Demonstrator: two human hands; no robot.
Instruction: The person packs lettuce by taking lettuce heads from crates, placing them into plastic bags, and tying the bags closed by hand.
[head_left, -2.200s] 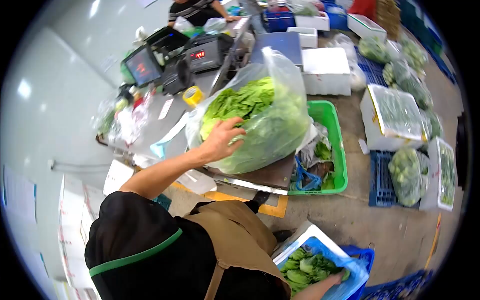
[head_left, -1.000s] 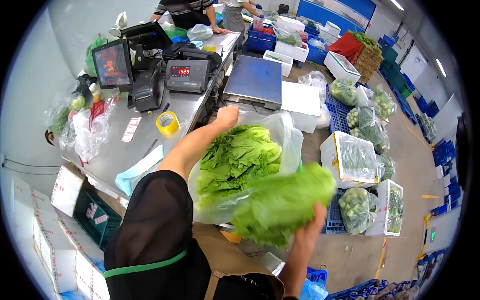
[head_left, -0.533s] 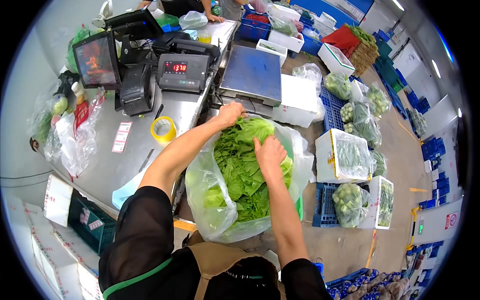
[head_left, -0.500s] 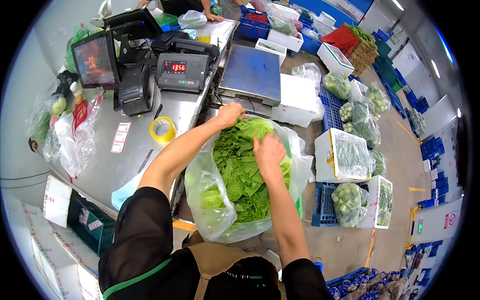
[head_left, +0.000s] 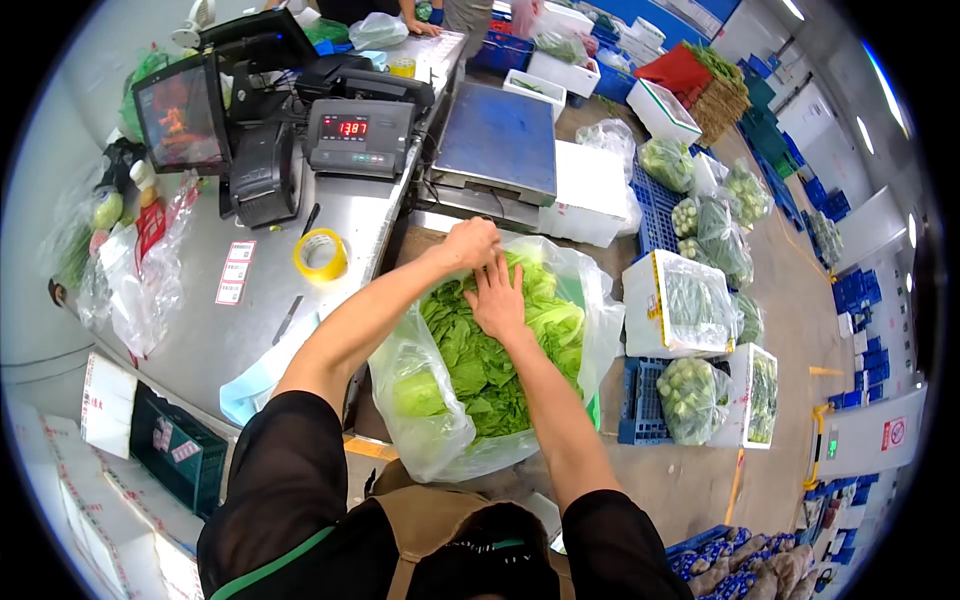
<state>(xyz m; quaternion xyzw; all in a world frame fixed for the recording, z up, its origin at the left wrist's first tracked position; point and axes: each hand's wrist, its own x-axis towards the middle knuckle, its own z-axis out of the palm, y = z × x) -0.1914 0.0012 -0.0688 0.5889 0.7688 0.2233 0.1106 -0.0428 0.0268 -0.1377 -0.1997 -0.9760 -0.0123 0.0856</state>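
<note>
A large clear plastic bag (head_left: 438,440) stands in front of me, its mouth spread wide and full of leafy green lettuce (head_left: 480,370). At the far rim of the bag, my left hand (head_left: 472,243) is closed, its fingers curled on the plastic; the fingertips are partly hidden. My right hand (head_left: 497,300) lies flat on the lettuce with fingers spread, just below the left hand and almost touching it. Part of a green container (head_left: 594,410) shows at the right side beneath the bag.
To the left, a metal counter (head_left: 270,270) bears a lit scale display (head_left: 352,127), yellow tape (head_left: 320,256), labels (head_left: 236,272) and a screen (head_left: 183,112). Ahead is a blue scale platform (head_left: 497,135) beside a white foam box (head_left: 588,190). Bagged vegetables (head_left: 693,400) stand at right. A person's hand (head_left: 422,27) rests farther off.
My right hand has moved left across the lettuce toward my left hand, and its fingers are now spread flat. My left hand stays at the far rim. The red display reading has changed.
</note>
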